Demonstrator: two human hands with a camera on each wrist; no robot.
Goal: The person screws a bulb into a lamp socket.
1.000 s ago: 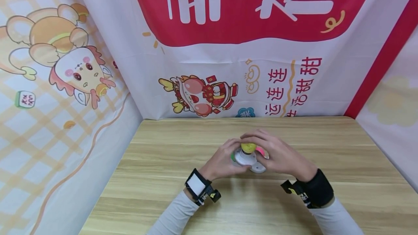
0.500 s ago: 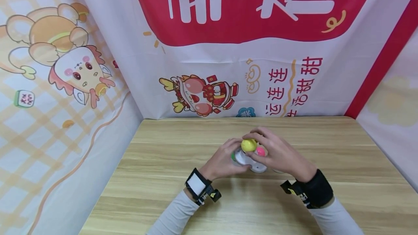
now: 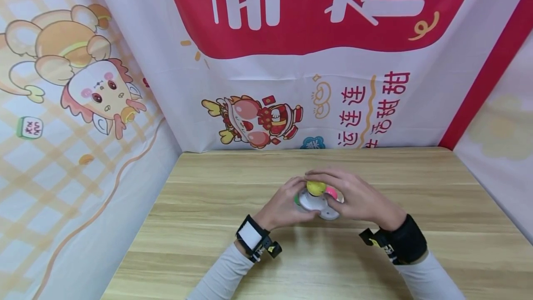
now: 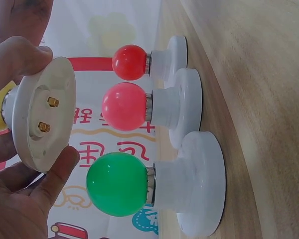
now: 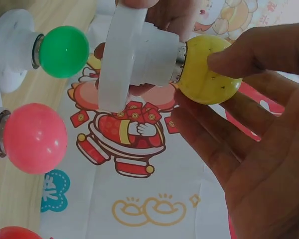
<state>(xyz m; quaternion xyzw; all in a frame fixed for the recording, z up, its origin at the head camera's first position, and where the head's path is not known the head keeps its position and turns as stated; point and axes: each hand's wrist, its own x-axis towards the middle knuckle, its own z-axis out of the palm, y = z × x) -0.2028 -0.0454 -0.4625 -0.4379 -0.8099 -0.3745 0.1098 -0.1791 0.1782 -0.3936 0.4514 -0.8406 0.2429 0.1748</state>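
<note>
My left hand grips a white lamp socket by its round base, off the table. Two brass screws show on the base's underside in the left wrist view. A yellow light bulb sits with its metal cap in the socket's mouth. My right hand holds this bulb, thumb on one side and fingers along the other. Beneath the hands stand a green bulb, a pink bulb and a red bulb, each upright in its own white socket.
The three standing sockets, such as the green bulb's socket, form a row on the wooden table. A printed cloth hangs behind the table's back edge, with more cloth on both sides.
Half a second ago the right fingers were drawn back and more of the yellow bulb showed. Now they reach forward over it again. The left hand and socket stay in about the same place.
</note>
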